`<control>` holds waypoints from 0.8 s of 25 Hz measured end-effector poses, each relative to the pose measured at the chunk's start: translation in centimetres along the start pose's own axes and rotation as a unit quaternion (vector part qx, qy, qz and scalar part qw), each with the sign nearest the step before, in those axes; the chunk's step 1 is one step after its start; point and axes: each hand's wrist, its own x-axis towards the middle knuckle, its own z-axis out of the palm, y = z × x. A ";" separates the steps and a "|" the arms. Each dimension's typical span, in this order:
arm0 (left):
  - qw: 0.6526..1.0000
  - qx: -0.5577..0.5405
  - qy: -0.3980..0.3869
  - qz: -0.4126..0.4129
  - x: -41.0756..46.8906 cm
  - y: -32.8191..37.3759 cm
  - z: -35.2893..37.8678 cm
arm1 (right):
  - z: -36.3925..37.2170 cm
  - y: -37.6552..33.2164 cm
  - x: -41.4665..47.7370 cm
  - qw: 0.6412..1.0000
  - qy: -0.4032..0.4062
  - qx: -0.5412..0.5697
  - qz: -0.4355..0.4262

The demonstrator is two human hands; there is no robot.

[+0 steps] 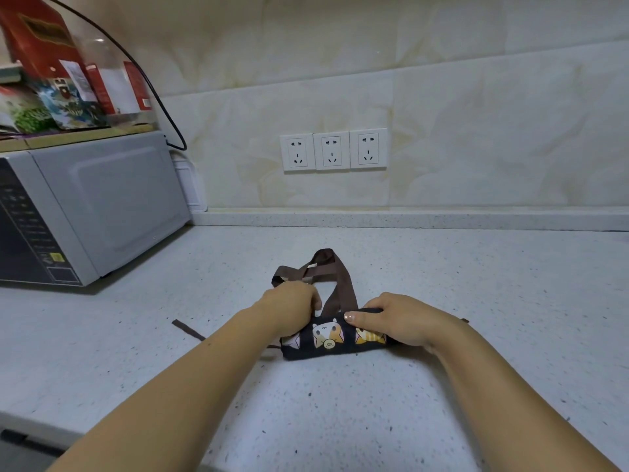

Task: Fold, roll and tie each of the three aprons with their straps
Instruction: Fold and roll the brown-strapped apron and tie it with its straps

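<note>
A dark apron with cartoon cat prints (328, 338) lies rolled into a short bundle on the speckled white counter (340, 420). My left hand (292, 303) grips the left end of the roll, and my right hand (396, 320) presses down on its right end. The brown neck strap (323, 264) loops out beyond the roll toward the wall. One brown waist strap (187, 328) trails out to the left under my left forearm; the tip of another (464, 320) shows at the right behind my right wrist. Only this one apron is in view.
A grey microwave (85, 212) stands at the left on the counter, with boxes and packets (61, 80) stacked on top and a black cable (153, 86) running behind it. Three white wall sockets (333, 150) sit on the tiled wall. The counter's front edge runs along the lower left.
</note>
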 end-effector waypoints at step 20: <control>0.991 -0.029 0.105 0.082 -3.3 2.1 0.4 | -1.3 -0.4 -1.8 0.991 0.130 0.028 0.023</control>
